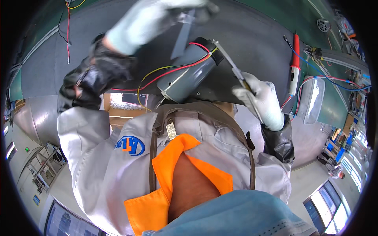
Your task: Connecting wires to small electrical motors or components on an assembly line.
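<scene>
Work surface: a dark mat (252, 43) on a green bench, a red-handled tool (295, 65) lying at its right. A grey cylindrical motor (189, 74) with red and yellow wires was tilted against the chest, seemingly for access to its end. The gloved left hand (157, 19) was closed on a flat grey strip (182, 37). The gloved right hand (260, 102) was clenched round a slim metal tool (232, 67), its tip at the motor's end.
</scene>
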Demonstrator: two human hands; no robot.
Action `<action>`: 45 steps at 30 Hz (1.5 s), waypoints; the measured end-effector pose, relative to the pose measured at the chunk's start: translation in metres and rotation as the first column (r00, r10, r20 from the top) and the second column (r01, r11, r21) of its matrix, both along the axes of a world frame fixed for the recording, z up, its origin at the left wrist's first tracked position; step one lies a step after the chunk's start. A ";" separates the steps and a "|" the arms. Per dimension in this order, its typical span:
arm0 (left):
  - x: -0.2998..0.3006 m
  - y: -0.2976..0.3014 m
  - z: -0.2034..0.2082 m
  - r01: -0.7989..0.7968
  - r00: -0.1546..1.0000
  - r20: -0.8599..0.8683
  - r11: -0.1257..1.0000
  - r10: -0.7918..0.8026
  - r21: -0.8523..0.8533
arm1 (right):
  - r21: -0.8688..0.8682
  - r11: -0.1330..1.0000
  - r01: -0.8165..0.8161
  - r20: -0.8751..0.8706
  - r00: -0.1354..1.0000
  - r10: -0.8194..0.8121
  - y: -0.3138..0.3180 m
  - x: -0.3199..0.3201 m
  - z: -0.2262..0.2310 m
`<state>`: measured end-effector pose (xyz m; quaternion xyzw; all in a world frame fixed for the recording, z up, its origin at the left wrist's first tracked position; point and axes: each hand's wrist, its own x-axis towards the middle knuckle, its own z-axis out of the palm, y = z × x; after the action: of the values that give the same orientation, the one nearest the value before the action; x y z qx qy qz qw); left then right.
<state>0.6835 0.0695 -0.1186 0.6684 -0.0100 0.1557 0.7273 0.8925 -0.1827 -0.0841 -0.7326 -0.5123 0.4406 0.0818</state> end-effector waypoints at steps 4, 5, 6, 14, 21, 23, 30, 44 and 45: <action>-0.080 0.013 0.045 0.636 0.770 0.037 0.771 -0.637 0.042 | 0.343 0.919 0.195 0.216 0.936 -0.279 -0.024 0.022 -0.035; -0.103 -0.003 0.057 0.461 0.876 -0.258 0.863 -0.407 0.207 | 0.410 0.905 0.110 0.356 0.895 -0.270 -0.028 0.031 -0.046; -0.115 -0.016 0.066 0.312 0.874 -0.478 0.855 -0.087 0.414 | 0.463 0.886 0.016 0.487 0.830 -0.270 -0.030 0.038 -0.056; -0.045 -0.107 -0.053 -0.265 0.854 -0.036 0.494 0.519 0.828 | -0.332 0.905 0.267 -0.598 0.682 -0.421 0.033 -0.031 -0.075; 0.078 0.021 -0.078 -0.654 0.411 0.192 0.141 0.891 0.743 | 0.202 0.642 0.740 -0.790 0.510 -0.340 0.149 -0.001 -0.085; 0.074 0.073 -0.074 -0.739 0.510 -0.171 0.531 0.843 0.414 | 0.363 0.674 0.643 -0.733 0.644 -0.219 0.150 0.003 -0.083; 0.004 0.015 -0.052 -0.711 0.692 -0.423 0.654 0.585 -0.258 | 0.320 0.450 0.834 -0.626 0.542 -0.560 -0.010 0.069 -0.065; 0.009 -0.092 -0.021 -0.402 0.886 -0.410 0.797 0.215 -0.451 | 0.287 0.937 0.197 -0.405 0.912 -0.068 0.044 0.044 -0.084; 0.016 -0.091 -0.022 -0.425 0.876 -0.423 0.788 0.233 -0.446 | 0.496 0.861 0.108 -0.320 0.945 0.066 0.040 0.033 -0.086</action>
<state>0.6994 -0.0212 -0.1405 0.4511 0.2793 0.1591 0.8326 0.9253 -0.1425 -0.1704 -0.6077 -0.5812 0.4042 0.3599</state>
